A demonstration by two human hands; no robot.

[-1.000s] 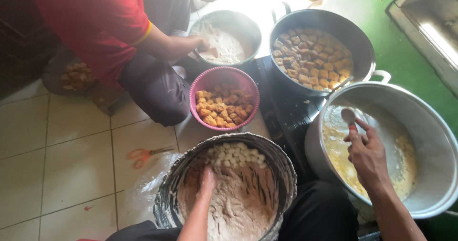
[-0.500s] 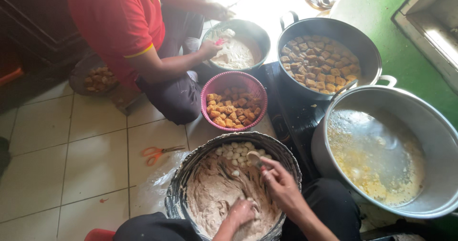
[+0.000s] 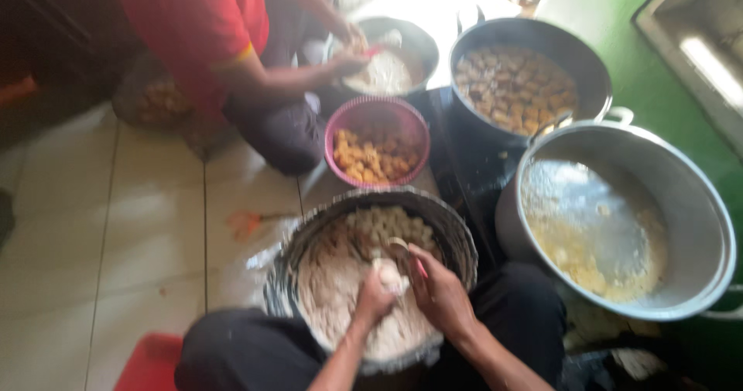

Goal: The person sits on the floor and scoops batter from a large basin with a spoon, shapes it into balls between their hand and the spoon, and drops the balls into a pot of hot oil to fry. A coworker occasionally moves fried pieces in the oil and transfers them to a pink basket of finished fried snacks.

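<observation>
Right hand [image 3: 441, 294] now beside left hand [image 3: 375, 298]

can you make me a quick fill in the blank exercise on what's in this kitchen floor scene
1. Both hands, left hand and right hand, work over the round metal basin of pale ____.
2. The fried golden pieces lie in a round ____ plastic basket.
3. The large silver metal pot holds a ____ liquid.
4. The person opposite wears a ____ shirt.

Missing words: dough; pink; yellowish; red
</observation>
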